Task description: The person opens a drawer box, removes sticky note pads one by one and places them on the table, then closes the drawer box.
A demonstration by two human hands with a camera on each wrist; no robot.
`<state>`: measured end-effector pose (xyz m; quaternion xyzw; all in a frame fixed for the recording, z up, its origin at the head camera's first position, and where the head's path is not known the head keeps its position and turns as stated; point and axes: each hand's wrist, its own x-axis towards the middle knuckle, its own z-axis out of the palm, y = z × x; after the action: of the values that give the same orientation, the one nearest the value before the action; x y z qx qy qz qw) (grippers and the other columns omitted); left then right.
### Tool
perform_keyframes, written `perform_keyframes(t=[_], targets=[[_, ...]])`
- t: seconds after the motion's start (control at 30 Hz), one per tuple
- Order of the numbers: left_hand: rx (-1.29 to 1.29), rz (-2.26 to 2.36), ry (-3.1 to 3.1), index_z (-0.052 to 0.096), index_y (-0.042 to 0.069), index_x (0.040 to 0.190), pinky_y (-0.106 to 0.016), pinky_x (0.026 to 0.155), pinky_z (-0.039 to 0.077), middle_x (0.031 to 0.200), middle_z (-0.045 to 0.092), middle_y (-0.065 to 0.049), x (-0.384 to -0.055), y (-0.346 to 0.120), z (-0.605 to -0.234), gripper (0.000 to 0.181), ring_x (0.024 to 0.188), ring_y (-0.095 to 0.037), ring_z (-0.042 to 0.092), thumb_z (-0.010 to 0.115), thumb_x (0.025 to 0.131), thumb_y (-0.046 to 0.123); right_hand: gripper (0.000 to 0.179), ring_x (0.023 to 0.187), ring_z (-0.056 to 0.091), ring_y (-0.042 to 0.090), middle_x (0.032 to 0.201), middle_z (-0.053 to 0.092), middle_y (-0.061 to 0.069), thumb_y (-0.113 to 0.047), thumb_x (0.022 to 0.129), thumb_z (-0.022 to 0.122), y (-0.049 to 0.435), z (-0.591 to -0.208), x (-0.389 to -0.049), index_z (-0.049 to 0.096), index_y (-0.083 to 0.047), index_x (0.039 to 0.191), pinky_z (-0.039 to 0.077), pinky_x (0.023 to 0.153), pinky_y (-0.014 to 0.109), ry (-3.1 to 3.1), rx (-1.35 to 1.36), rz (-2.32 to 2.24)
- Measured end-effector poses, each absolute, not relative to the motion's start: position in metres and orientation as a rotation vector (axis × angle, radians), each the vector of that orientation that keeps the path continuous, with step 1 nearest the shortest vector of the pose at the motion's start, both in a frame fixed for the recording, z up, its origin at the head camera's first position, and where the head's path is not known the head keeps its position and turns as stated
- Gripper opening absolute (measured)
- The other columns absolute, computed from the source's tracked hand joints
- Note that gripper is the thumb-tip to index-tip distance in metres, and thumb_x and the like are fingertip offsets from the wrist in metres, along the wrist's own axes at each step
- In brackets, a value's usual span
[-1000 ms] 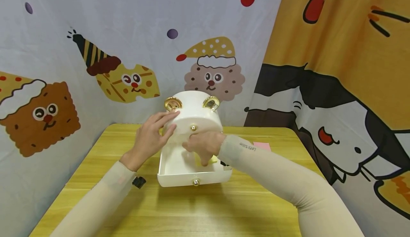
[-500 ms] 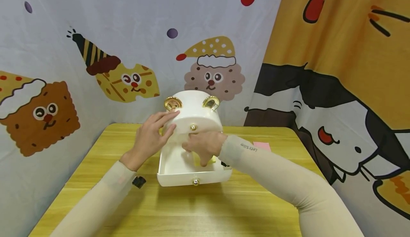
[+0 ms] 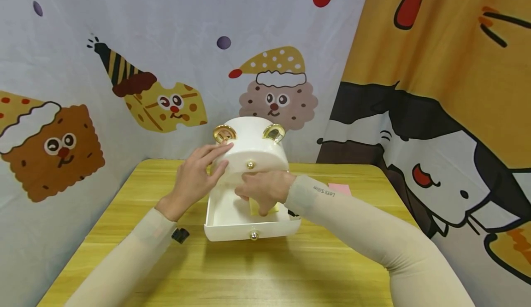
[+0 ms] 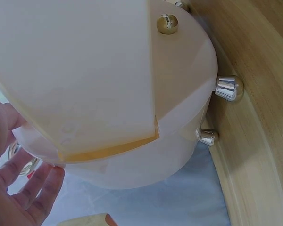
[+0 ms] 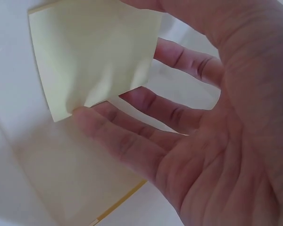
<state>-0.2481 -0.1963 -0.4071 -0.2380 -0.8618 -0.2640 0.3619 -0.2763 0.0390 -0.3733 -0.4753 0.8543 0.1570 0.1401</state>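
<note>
Yellow square paper note (image 5: pixel 94 52) inside open, gold-knobbed white drawer (image 3: pixel 232 234), pinched by right hand (image 3: pixel 265 189); probably light, flexible, crease-prone: take by edges. Left hand (image 3: pixel 195 178), fingers extended, rests on glossy white cabinet (image 3: pixel 253 134).

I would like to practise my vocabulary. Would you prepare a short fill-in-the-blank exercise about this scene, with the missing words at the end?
1. The right hand's grip holds a thin, square paper sheet coloured ____.
2. The glossy white drawer with a round golden knob stands ____, not closed.
3. The rounded white cabinet bears ____ ring-shaped golden ears.
4. The small flat sheet on the wood-grained table, beyond the right sleeve, is ____.

Missing words: yellow; open; two; pink.
</note>
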Motion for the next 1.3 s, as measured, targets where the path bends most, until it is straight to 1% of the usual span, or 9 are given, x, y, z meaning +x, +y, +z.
perform_keyframes(t=[0.17,0.37,0.6,0.7,0.83,0.97,1.07,1.13,1.3], targets=[[-0.617,-0.686,-2.222,0.077,0.024,0.155,-0.047,0.065,0.060,0.148,0.080,-0.006,-0.248,-0.196,-0.407,0.048,0.121,-0.036,0.080,0.085,0.108,0.021,0.055,0.106,0.070,0.016,0.128,0.070,0.000,-0.024,0.081,0.105,0.038,-0.377,-0.280,0.067,-0.031,0.120,0.063,0.093,0.035,2.456,-1.377,0.441],[-0.614,-0.679,-2.231,0.077,0.024,0.156,-0.046,0.063,0.059,0.149,0.080,-0.006,-0.248,-0.197,-0.407,0.048,0.123,-0.036,0.079,0.085,0.109,0.023,0.057,0.100,0.067,0.013,0.122,0.069,-0.003,-0.031,0.079,0.107,0.039,-0.386,-0.288,0.065,-0.032,0.117,0.061,0.090,0.031,2.464,-1.436,0.491],[-0.626,-0.680,-2.214,0.078,0.023,0.155,-0.051,0.071,0.064,0.146,0.081,-0.007,-0.250,-0.197,-0.408,0.048,0.122,-0.036,0.079,0.086,0.108,0.020,0.055,0.102,0.072,0.014,0.123,0.073,-0.001,-0.037,0.083,0.106,0.039,-0.384,-0.287,0.067,-0.028,0.122,0.064,0.094,0.033,2.455,-1.456,0.486],[-0.626,-0.678,-2.216,0.077,0.023,0.155,-0.049,0.069,0.063,0.146,0.081,-0.008,-0.251,-0.197,-0.409,0.048,0.122,-0.035,0.079,0.086,0.108,0.020,0.054,0.102,0.072,0.014,0.122,0.074,-0.001,-0.034,0.084,0.105,0.040,-0.382,-0.285,0.068,-0.027,0.123,0.064,0.093,0.032,2.453,-1.460,0.469],[-0.616,-0.674,-2.224,0.077,0.023,0.156,-0.045,0.063,0.060,0.147,0.080,-0.008,-0.250,-0.198,-0.410,0.049,0.121,-0.035,0.079,0.086,0.108,0.020,0.053,0.100,0.073,0.014,0.121,0.075,0.000,-0.029,0.083,0.103,0.041,-0.377,-0.282,0.069,-0.026,0.124,0.063,0.090,0.031,2.460,-1.496,0.438],[-0.609,-0.674,-2.225,0.077,0.024,0.156,-0.042,0.061,0.058,0.148,0.080,-0.008,-0.250,-0.198,-0.410,0.049,0.121,-0.035,0.079,0.086,0.108,0.020,0.052,0.101,0.075,0.017,0.124,0.076,0.004,-0.027,0.085,0.100,0.042,-0.358,-0.269,0.071,-0.021,0.128,0.064,0.090,0.031,2.454,-1.518,0.401],[-0.609,-0.673,-2.228,0.077,0.024,0.156,-0.042,0.061,0.057,0.148,0.080,-0.007,-0.249,-0.197,-0.409,0.048,0.121,-0.036,0.079,0.085,0.108,0.021,0.055,0.100,0.074,0.017,0.126,0.076,0.006,-0.027,0.089,0.099,0.042,-0.351,-0.265,0.068,-0.017,0.134,0.064,0.089,0.031,2.454,-1.520,0.381],[-0.612,-0.672,-2.230,0.077,0.025,0.156,-0.042,0.062,0.058,0.148,0.080,-0.007,-0.249,-0.197,-0.409,0.048,0.122,-0.036,0.079,0.085,0.109,0.022,0.060,0.098,0.073,0.017,0.124,0.075,0.006,-0.028,0.088,0.099,0.044,-0.359,-0.270,0.066,-0.016,0.136,0.064,0.086,0.031,2.469,-1.547,0.382],[-0.608,-0.673,-2.233,0.077,0.025,0.156,-0.040,0.062,0.057,0.149,0.080,-0.006,-0.250,-0.197,-0.410,0.048,0.121,-0.035,0.079,0.085,0.109,0.021,0.068,0.098,0.073,0.017,0.125,0.076,0.008,-0.030,0.090,0.099,0.045,-0.352,-0.266,0.061,-0.012,0.143,0.063,0.086,0.029,2.467,-1.552,0.368]])
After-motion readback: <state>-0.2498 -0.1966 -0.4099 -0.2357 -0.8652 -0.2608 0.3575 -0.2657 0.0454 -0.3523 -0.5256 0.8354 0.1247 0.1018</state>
